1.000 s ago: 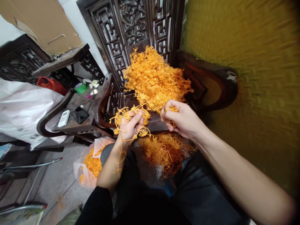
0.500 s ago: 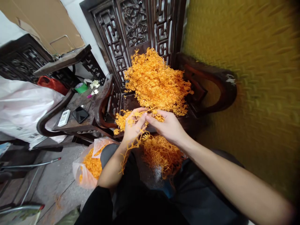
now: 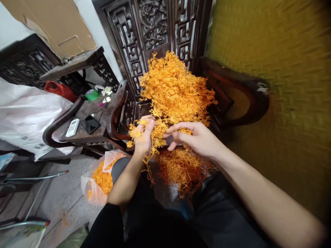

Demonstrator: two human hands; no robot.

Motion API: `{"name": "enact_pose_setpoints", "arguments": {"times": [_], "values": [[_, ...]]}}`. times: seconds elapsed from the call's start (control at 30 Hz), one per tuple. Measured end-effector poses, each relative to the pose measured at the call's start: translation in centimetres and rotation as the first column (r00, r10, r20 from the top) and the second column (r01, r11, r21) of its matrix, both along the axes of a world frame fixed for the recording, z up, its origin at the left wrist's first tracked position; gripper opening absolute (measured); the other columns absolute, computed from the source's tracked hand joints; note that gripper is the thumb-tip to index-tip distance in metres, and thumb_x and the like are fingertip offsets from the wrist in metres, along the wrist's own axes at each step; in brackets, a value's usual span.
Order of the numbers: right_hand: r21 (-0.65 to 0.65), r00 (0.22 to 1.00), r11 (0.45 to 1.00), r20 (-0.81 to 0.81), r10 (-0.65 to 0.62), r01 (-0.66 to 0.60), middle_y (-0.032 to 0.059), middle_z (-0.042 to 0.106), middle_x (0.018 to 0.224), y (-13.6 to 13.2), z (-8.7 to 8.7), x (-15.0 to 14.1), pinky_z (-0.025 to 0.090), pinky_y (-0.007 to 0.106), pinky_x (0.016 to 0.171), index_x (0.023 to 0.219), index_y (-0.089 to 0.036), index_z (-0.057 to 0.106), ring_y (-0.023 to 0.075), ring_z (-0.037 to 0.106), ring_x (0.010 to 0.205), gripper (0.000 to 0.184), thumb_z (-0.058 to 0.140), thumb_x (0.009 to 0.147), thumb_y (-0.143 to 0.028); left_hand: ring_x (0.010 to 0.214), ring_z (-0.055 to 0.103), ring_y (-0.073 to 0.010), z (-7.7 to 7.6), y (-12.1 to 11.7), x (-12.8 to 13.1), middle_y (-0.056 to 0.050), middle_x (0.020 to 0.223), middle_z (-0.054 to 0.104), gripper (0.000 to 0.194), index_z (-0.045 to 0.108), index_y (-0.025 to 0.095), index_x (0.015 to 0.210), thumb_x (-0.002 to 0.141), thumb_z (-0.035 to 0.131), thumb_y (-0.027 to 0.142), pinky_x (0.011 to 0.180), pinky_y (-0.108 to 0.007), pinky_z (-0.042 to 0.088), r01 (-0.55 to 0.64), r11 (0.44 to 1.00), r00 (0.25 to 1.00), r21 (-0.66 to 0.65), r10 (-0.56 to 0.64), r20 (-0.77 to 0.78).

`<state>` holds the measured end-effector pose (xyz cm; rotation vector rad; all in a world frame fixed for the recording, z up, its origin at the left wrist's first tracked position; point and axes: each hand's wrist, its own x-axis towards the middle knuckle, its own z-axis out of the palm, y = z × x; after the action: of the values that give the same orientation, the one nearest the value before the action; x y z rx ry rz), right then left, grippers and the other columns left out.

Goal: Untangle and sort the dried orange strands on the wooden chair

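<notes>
A big heap of orange plastic sprigs (image 3: 174, 88) fills the seat of a dark carved wooden chair (image 3: 232, 89) in front of me. My left hand (image 3: 143, 137) is closed round a bunch of orange sprigs (image 3: 152, 129), with strands hanging below the wrist. My right hand (image 3: 196, 139) is just right of it, fingers loosely curled and pointing left toward the bunch, small orange bits under the fingers. A second, looser pile of orange strands (image 3: 181, 168) lies lower down between my knees.
A plastic bag of orange pieces (image 3: 99, 181) sits on the floor at left. A side table (image 3: 85, 132) holds a phone (image 3: 90, 124), a remote (image 3: 72, 127) and small white flowers (image 3: 106, 93). A white sack (image 3: 26, 117) lies far left. A yellow textured wall (image 3: 284, 86) is at right.
Both hands came together over the bunch half a second ago. Now my right hand has drawn slightly right and my left hand has lifted the bunch a little.
</notes>
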<state>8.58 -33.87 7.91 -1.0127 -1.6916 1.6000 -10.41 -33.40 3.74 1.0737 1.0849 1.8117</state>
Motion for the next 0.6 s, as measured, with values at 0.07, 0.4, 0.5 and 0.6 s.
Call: {"name": "enact_pose_setpoints", "arguments": {"times": [0.07, 0.4, 0.5, 0.6], "values": [[-0.005, 0.997, 0.999, -0.067, -0.044, 0.043, 0.0014, 0.067, 0.06, 0.0, -0.1, -0.1, 0.028, 0.025, 0.045, 0.116, -0.012, 0.073, 0.0091, 0.044, 0.043, 0.043, 0.069, 0.089, -0.046, 0.084, 0.065, -0.013, -0.5, -0.2, 0.2, -0.003, 0.095, 0.069, 0.032, 0.073, 0.019, 0.09, 0.083, 0.079, 0.05, 0.08, -0.025, 0.051, 0.024, 0.999, 1.0, 0.022, -0.024, -0.011], [0.203, 0.953, 0.938, -0.17, -0.25, 0.282, -0.0005, 0.061, 0.064, 0.0, -0.7, -1.7, 0.036, 0.025, 0.054, 0.078, -0.015, 0.072, 0.0107, 0.048, 0.057, 0.039, 0.076, 0.083, -0.054, 0.062, 0.051, -0.0067, 0.1, -1.4, 1.2, 0.001, 0.081, 0.064, 0.035, 0.074, 0.021, 0.099, 0.078, 0.085, 0.047, 0.056, -0.019, 0.04, 0.308, 0.94, 0.951, -0.148, -0.303, 0.056], [0.204, 0.977, 0.959, -0.116, -0.177, 0.198, -0.0011, 0.061, 0.061, 0.3, -0.6, -1.3, 0.035, 0.025, 0.053, 0.076, -0.016, 0.071, 0.0102, 0.047, 0.054, 0.041, 0.075, 0.083, -0.056, 0.057, 0.046, -0.0055, 0.4, -1.4, 1.0, 0.0, 0.075, 0.063, 0.043, 0.075, 0.017, 0.097, 0.071, 0.089, 0.049, 0.05, -0.019, 0.033, 0.48, 0.836, 0.875, -0.266, -0.432, 0.219], [0.117, 0.994, 0.988, -0.05, -0.099, 0.105, -0.0043, 0.053, 0.052, 0.4, -0.9, -1.0, 0.03, 0.024, 0.048, 0.079, -0.016, 0.071, 0.0091, 0.041, 0.046, 0.044, 0.073, 0.084, -0.06, 0.061, 0.052, -0.0073, 0.6, -1.4, 0.9, 0.0, 0.073, 0.063, 0.039, 0.07, 0.015, 0.079, 0.064, 0.094, 0.042, 0.052, -0.02, 0.037, 0.461, 0.842, 0.877, -0.28, -0.384, 0.289]]}}
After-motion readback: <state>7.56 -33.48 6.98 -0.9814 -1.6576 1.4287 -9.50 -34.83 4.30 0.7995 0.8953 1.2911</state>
